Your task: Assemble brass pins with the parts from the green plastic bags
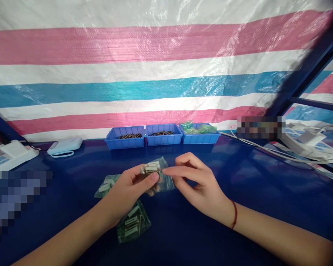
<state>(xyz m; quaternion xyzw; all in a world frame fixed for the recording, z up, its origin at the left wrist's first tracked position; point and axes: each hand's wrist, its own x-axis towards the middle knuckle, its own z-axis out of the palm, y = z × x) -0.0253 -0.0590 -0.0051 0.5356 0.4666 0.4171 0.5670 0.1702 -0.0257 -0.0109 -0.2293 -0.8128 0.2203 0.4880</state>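
Observation:
My left hand (137,183) is closed on a small clear plastic bag (165,184) holding white wall plugs (152,167); its thumb lies across the front. My right hand (201,181), with a red cord at the wrist, pinches the right side of this bag, the index fingertip resting on the plastic. Other contents of the bag are partly hidden behind the fingers. Beneath my left forearm lies a filled bag (133,223) with white plugs and screws. Another filled bag (107,184) lies left of my left hand, partly covered by it.
Along the back of the dark blue table stand a left blue bin (124,142) and a middle blue bin (164,139) of small screws, and a right blue bin (201,138) of green-tinted bags. A light blue device (65,147) and power strips (13,157) are at the sides; cables (266,147) run right.

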